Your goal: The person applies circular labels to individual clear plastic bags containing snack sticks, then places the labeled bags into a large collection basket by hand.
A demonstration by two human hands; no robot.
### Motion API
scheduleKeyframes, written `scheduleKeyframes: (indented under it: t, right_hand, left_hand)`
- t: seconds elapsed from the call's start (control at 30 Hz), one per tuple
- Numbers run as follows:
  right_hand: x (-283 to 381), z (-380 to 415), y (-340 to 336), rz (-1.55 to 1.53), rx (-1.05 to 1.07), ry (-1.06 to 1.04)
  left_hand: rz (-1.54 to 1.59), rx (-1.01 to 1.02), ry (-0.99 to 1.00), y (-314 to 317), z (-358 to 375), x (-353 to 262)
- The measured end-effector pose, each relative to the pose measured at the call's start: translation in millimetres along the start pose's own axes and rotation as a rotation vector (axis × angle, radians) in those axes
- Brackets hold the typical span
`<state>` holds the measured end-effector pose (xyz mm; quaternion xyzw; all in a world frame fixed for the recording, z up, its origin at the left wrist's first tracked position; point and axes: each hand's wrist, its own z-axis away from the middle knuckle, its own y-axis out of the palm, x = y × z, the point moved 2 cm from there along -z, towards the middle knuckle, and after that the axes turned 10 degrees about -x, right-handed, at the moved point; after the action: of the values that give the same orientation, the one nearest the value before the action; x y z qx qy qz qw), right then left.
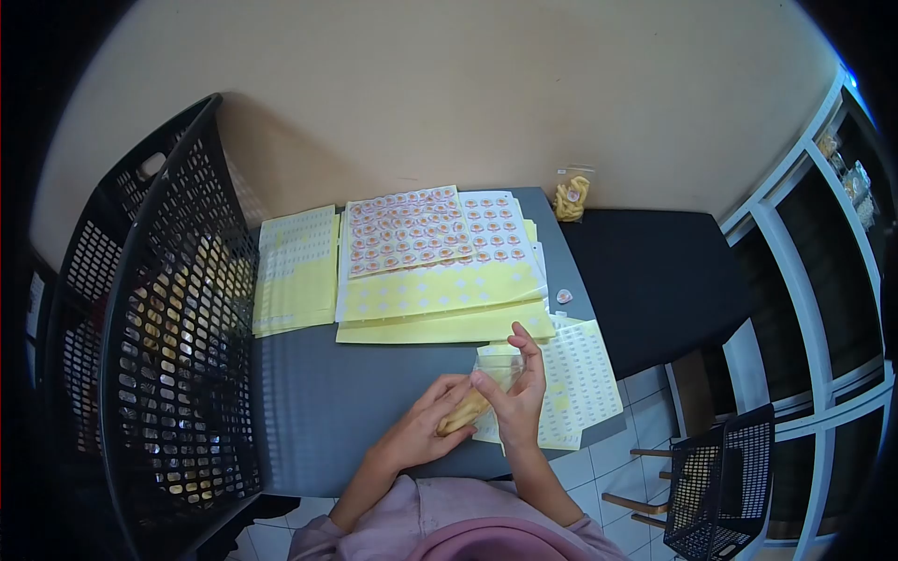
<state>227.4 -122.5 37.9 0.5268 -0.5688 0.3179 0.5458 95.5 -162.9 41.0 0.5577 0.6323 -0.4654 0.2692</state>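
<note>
A clear plastic bag of yellow snack pieces [463, 411] is held between my two hands above the table's front edge. My left hand [426, 425] wraps round its lower left part. My right hand [520, 393] is at the bag's upper right, the thumb pressed on the film near the top and a fingertip pointing up. Under and beside my right hand lie sheets of small printed labels [585, 374]. A single loose round sticker [564, 296] lies on the grey table, beyond my right hand.
Stacks of sticker sheets [412, 229] and yellow-backed label sheets [297, 271] cover the far table. A tall black perforated basket [178, 309] holding packets stands left. Another filled bag [572, 196] stands by the wall. At right are a black surface [645, 280], a smaller basket [716, 486] and shelving [795, 210].
</note>
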Motion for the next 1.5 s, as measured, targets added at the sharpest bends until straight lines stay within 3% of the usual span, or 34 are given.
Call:
scheduleKeyframes:
  t: [0.17, 0.27, 0.33, 0.37, 0.43, 0.57, 0.63, 0.7, 0.77, 0.87, 0.97, 1.1, 1.17, 1.23, 1.3, 1.37, 1.47, 1.5]
  right_hand:
    - [7.8, -11.9, -9.8, 0.045, -0.001, -0.051]
    - [16.1, -16.9, -13.6, -0.174, -0.007, 0.058]
    - [17.3, -18.7, -20.1, -0.26, 0.207, 0.146]
    - [16.1, -19.8, -27.5, -0.262, 0.217, 0.148]
    - [5.6, -16.2, -38.9, -0.157, 0.504, 0.336]
    - [0.1, -29.4, -52.5, -0.067, 0.539, 0.418]
    - [-1.3, -44.0, -63.5, -0.025, 0.479, 0.359]
    - [-5.8, -72.3, -82.9, -0.005, 0.379, 0.237]
    - [-6.0, -115.4, -104.6, -0.003, 0.219, 0.14]
    - [-32.5, -191.5, -142.7, -0.072, 0.025, 0.137]
    - [-73.2, -256.8, -173.5, 0.183, 0.036, -0.057]
    - [-116.3, -310.7, -172.4, 0.241, 0.076, -0.052]
    - [-130.4, -325.3, -160.5, 0.184, 0.091, 0.149]
    - [-139.7, -336.1, -147.1, 0.211, 0.118, 0.19]
    - [-151.0, -348.0, -132.3, 0.252, 0.218, 0.095]
    - [-165.0, -361.8, -123.0, 0.217, 0.261, 0.093]
    - [-191.4, -390.1, -124.9, 0.579, 0.16, -0.065]
    - [-189.7, -388.0, -122.7, 0.575, 0.164, -0.065]
  left_hand:
    - [-0.018, 0.003, -0.001, 11.2, -13.2, -4.5]
    - [0.143, -0.064, -0.14, 19.4, -17.7, 0.3]
    - [0.465, -0.224, -0.194, 23.1, -23.7, -6.5]
    - [0.461, -0.234, -0.194, 23.8, -25.9, -8.3]
    - [0.466, -0.206, -0.196, 26.8, -29.4, -10.8]
    - [0.451, -0.249, -0.317, 46.9, -29.3, -7.5]
    - [0.053, -0.363, -0.145, 52.0, -25.2, -2.7]
    - [0.026, -0.365, -0.173, 51.8, -11.4, 2.8]
    - [-0.395, -0.328, -0.255, 45.6, 5.9, 0.5]
    - [-0.568, -0.49, -0.363, 34.5, 38.3, -4.6]
    - [-0.665, -0.624, -0.446, 28.8, 74.9, -7.1]
    - [-0.89, -0.711, -0.443, 40.8, 95.6, -5.6]
    - [-0.942, -0.721, -0.407, 44.7, 90.2, -7.6]
    - [-0.991, -0.733, -0.37, 47.4, 86.8, -6.3]
    - [-0.954, -0.847, -0.377, 46.6, 92.8, -0.3]
    - [-0.972, -0.831, -0.372, 46.5, 91.6, -1.3]
    - [-0.985, -0.814, -0.371, 46.5, 87.7, -3.3]
    - [-0.979, -0.811, -0.377, 46.6, 87.0, -3.9]
